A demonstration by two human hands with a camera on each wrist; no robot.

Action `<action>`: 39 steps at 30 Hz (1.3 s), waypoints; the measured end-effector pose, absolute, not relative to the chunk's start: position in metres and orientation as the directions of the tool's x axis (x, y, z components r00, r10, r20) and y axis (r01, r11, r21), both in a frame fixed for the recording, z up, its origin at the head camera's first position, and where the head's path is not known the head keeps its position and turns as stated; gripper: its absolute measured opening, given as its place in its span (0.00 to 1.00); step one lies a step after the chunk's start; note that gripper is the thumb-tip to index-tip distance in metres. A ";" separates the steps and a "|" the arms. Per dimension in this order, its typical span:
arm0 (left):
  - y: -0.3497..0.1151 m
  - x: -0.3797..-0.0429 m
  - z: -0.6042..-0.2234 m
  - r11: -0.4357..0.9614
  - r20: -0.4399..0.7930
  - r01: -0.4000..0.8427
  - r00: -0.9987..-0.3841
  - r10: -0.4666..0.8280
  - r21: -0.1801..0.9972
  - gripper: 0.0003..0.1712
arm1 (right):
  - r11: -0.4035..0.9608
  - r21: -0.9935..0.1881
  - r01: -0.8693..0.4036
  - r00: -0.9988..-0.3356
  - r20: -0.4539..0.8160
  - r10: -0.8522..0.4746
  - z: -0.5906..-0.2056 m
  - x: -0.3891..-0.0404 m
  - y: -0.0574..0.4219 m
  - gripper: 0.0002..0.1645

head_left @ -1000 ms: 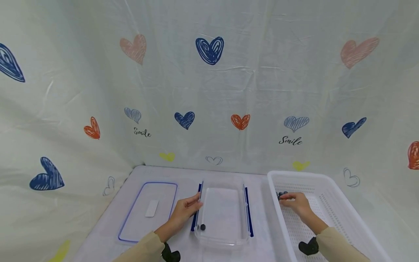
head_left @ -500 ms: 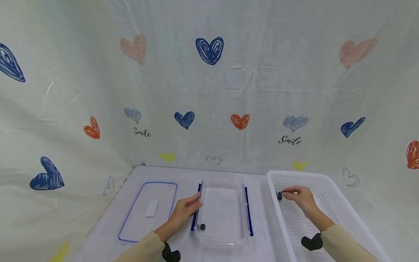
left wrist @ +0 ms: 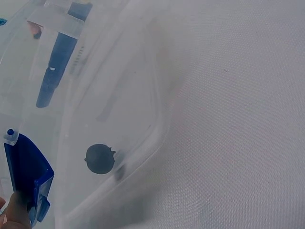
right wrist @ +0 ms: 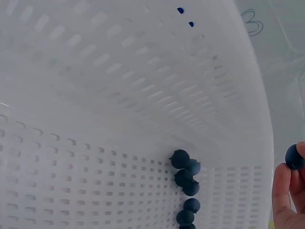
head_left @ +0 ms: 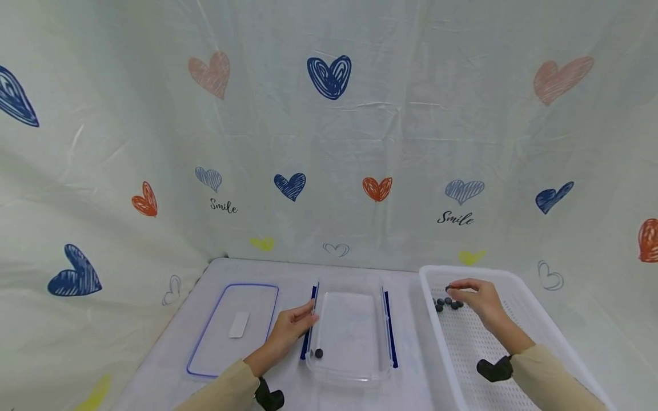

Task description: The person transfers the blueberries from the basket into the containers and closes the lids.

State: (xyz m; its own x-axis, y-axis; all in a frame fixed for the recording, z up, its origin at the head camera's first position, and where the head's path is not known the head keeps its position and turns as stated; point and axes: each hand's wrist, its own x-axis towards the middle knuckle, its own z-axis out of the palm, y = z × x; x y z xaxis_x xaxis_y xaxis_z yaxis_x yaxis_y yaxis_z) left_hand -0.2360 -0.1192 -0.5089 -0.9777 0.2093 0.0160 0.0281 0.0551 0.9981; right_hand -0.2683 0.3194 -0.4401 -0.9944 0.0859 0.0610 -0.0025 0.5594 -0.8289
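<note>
My left hand (head_left: 289,330) pinches the left side of a clear plastic food container (head_left: 351,377) by its blue latch (left wrist: 35,179). One blueberry (left wrist: 100,159) lies on the container's floor in the near left corner. Over the far part of a white perforated basket (head_left: 524,294), my right hand (head_left: 480,299) pinches a single blueberry (right wrist: 295,156) between thumb and fingers. Several more blueberries (right wrist: 183,178) lie clustered on the basket floor, just below the right hand.
A clear lid (head_left: 192,354) with a blue seal lies flat left of the container, a small white rectangle at its middle. Another blue latch (head_left: 390,334) hangs out on the container's right side. Behind the white table (head_left: 411,342) hangs a heart-print curtain (head_left: 334,137).
My right hand has risen away from the cluster towards the back of the basket, lifting a blueberry and leaving more of the others in sight. The left hand has stayed on the container.
</note>
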 end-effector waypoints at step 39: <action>-0.120 -0.235 -0.507 0.049 0.002 0.013 -0.976 0.219 0.999 0.37 | 0.429 -0.900 -0.079 -0.997 0.076 -0.023 -0.408 -0.278 0.256 0.25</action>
